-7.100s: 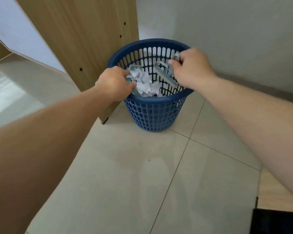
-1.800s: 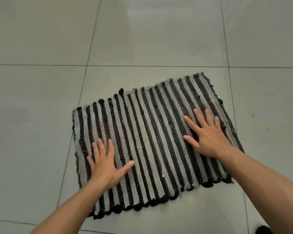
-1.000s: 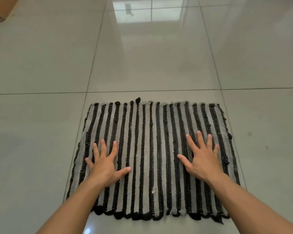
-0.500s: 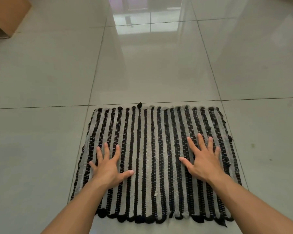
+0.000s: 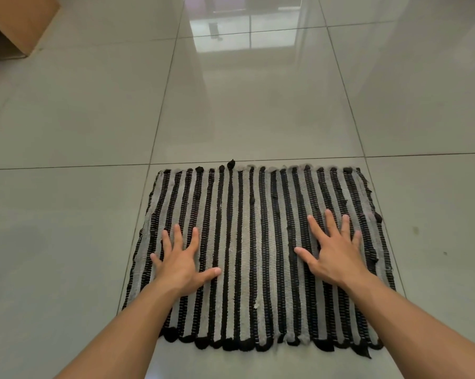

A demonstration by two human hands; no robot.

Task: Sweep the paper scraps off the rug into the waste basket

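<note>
A black and grey striped rug [image 5: 258, 214] lies flat on the tiled floor in front of me. My left hand [image 5: 180, 259] rests palm down on its left part with fingers spread. My right hand [image 5: 333, 251] lies flat on its right part, fingers spread too. Neither hand holds anything. One tiny pale fleck [image 5: 256, 304] shows on the rug near its front edge. The waste basket is out of view.
Glossy grey floor tiles [image 5: 244, 105] stretch all around the rug. A brown cardboard box [image 5: 14, 23] sits on the floor at the far left corner.
The rug went from slanted to square in front of me while both flat hands stayed on it. Over the last second the view tilted slightly and the hands barely shifted.
</note>
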